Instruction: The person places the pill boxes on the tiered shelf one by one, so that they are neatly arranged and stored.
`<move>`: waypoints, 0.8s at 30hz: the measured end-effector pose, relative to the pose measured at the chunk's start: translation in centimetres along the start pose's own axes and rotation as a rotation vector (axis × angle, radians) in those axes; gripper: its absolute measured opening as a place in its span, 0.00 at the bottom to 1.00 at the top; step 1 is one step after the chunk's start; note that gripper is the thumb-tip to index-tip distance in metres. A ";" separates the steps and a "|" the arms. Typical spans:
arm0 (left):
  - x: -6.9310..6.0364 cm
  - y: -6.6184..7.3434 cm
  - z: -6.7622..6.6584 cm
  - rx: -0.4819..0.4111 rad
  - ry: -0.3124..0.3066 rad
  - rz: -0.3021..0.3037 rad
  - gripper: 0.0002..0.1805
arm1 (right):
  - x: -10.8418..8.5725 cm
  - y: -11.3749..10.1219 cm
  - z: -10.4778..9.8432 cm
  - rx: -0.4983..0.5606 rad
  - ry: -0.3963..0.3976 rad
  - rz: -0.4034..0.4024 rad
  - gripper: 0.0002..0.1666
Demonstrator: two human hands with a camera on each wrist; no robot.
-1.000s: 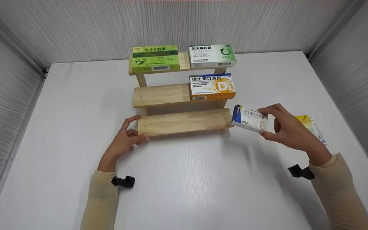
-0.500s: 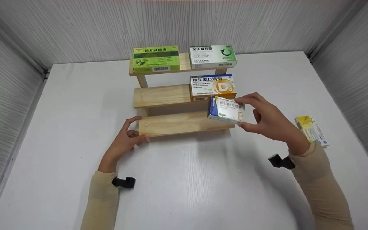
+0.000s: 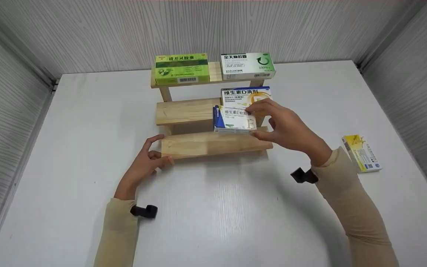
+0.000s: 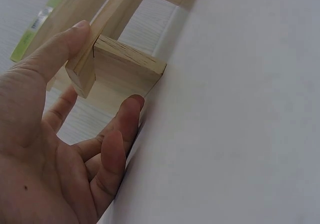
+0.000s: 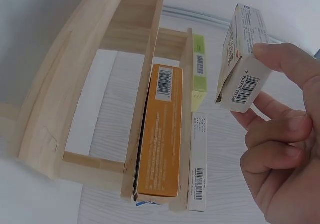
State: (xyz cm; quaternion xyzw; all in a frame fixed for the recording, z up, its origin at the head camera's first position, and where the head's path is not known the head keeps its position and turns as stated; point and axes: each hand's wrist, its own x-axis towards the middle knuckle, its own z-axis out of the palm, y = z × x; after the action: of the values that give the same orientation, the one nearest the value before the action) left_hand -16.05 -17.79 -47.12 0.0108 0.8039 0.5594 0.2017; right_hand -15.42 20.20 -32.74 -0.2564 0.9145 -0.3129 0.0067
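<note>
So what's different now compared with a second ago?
The right hand has carried the blue-and-white box leftward, from the right end of the rack to over it; in the head view it now partly covers the D3 box. Nothing was let go. The left hand still grips the lowest shelf's left end; the yellow-and-white box and green box stayed put.

- Bare left hand (image 3: 142,163): thumb and index finger spread, other fingers curled.
- Bare right hand (image 3: 290,128) (its beige-sleeved forearm (image 3: 350,200) slanting inward): raised, thumb and fingertips pinching.
</note>
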 end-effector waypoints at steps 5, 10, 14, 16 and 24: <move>-0.1 0.1 -0.1 -0.001 -0.003 0.007 0.43 | 1.9 -0.5 0.5 0.005 -0.026 0.024 0.30; -0.1 0.0 -0.1 0.005 -0.004 0.019 0.42 | 3.5 -1.1 1.1 -0.001 -0.045 0.034 0.28; 0.0 -0.1 -0.1 0.021 0.002 0.008 0.43 | 4.6 -1.6 1.8 -0.013 -0.064 0.029 0.27; 0.0 0.0 -0.1 0.030 0.005 -0.003 0.44 | 5.1 -1.8 2.2 -0.015 -0.077 0.032 0.27; 0.1 0.0 0.0 0.045 0.004 -0.021 0.44 | 7.2 -3.0 3.6 -0.070 -0.100 0.052 0.25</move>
State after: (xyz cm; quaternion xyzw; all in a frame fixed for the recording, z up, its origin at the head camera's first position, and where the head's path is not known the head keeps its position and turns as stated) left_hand -16.12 -17.81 -47.12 0.0057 0.8169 0.5389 0.2054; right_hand -19.64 12.76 -32.83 -0.2478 0.9298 -0.2671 0.0515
